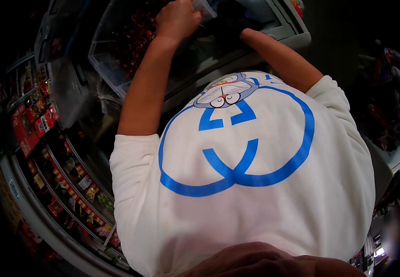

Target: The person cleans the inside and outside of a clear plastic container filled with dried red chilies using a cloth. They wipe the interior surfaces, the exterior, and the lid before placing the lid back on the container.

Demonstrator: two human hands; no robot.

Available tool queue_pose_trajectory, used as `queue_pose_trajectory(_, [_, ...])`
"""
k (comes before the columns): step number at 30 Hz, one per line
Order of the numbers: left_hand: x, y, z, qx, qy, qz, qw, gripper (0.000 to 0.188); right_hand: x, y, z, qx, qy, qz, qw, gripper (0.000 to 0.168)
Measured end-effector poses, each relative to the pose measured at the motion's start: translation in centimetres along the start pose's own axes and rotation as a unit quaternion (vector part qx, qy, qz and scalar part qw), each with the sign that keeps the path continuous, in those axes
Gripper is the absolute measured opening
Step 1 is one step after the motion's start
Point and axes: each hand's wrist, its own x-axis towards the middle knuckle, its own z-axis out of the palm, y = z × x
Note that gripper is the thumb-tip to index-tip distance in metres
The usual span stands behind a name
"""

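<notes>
At the top of the head view, my left hand (180,18) is curled into a fist over a clear plastic bin (107,74). A translucent plastic piece (205,8), perhaps a scoop, sticks out beside its fingers. Dark red, glossy pieces (136,41), possibly dried chillies, fill part of the bin. My right forearm runs up to a black, soft-looking mass (229,19), which could be a bag or a glove. It covers my right hand, so the fingers are hidden.
A pale-rimmed case (291,33), maybe a chest freezer, lies under the bin and hands. Shelves of small packets (78,194) line my left side. A clear bin or lid (66,93) and a knotted plastic bag (104,97) sit near my left elbow. Bagged goods (390,104) stand at right.
</notes>
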Motion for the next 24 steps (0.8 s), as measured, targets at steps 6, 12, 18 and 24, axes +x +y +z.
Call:
queue_pose_trajectory(6, [-0.2, -0.5, -0.4, 0.008, -0.025, -0.029, 0.999, 0.022, -2.6, -0.4, -4.0, -0.103, 0.103, 0.161, 0.976, 0.024])
queue_pose_trajectory(12, [-0.3, -0.4, -0.3, -0.023, -0.012, -0.005, 1.000, 0.026, -7.6, 1.0, -12.5, -0.083, -0.018, 0.035, 0.996, 0.030])
queue_pose_trajectory(18, [-0.1, -0.4, -0.4, -0.056, -0.030, 0.003, 0.998, 0.040, -4.4, -2.6, -7.8, -0.122, 0.094, -0.052, 0.987, 0.015])
queue_pose_trajectory(24, [0.1, 0.1, -0.3, -0.075, -0.034, -0.016, 0.996, 0.057, -3.2, -4.0, -4.6, -0.045, 0.097, -0.003, 0.994, 0.021])
